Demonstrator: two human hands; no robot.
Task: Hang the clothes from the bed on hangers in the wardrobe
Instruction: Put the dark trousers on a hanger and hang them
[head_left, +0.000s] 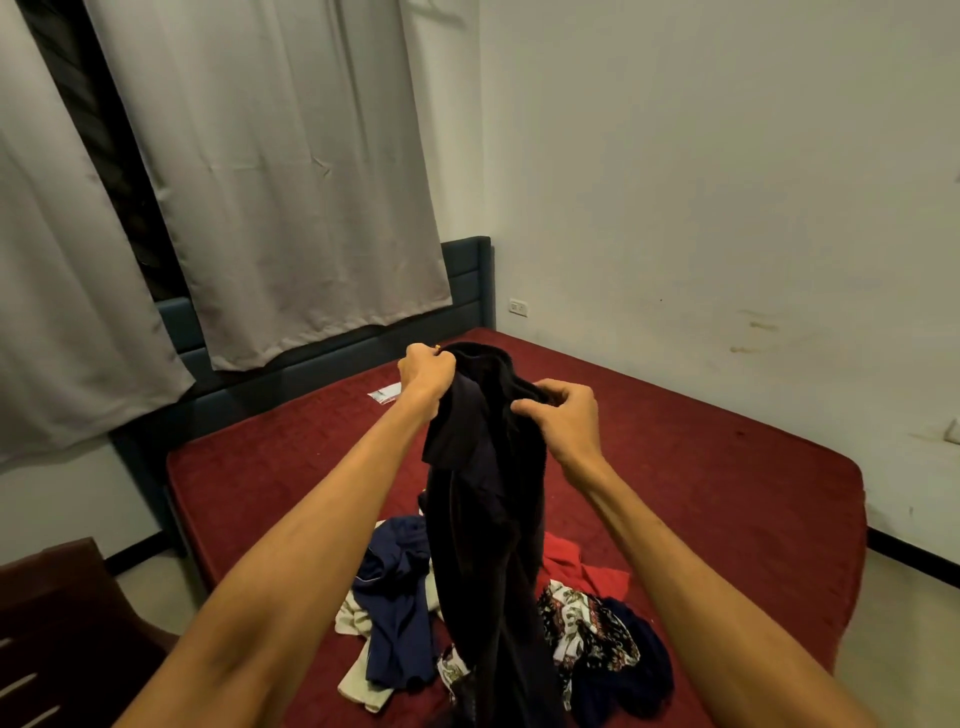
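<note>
Clothes (558, 613) lie in a loose heap near the foot of the bed (717, 467), on its dark red cover. A navy garment (395, 613) is crumpled at the left of the heap, with a cream cloth (358, 680) under and beside it. A red piece (571, 564) lies further back on the right, a patterned black-and-white garment (592, 634) in front of that, and a dark blue one (641, 670) touches the patterned one at the near right.

Out of this heap rises a black garment (483, 519), held up in the air by both hands (what kind of garment it is I cannot tell, it is so dark and bunched). The left hand (423, 371) is a closed fist round the top edge of the cloth, raised a little higher. The right hand (563, 415) pinches the fabric between thumb and curled fingers; the two hands are near each other but not touching. The garment hangs down between the forearms, and its lower end reaches the heap.

Further up the bed, near the headboard (467, 270), lies a small white packet (385, 393), well apart from the clothes. Grey curtains (285, 182) hang behind the headboard, with a dark gap between them. A wall socket (518, 307) sits low on the white wall (727, 182) beside the bed's corner. A dark wooden piece of furniture (62, 623) stands at the near left, off the bed.
</note>
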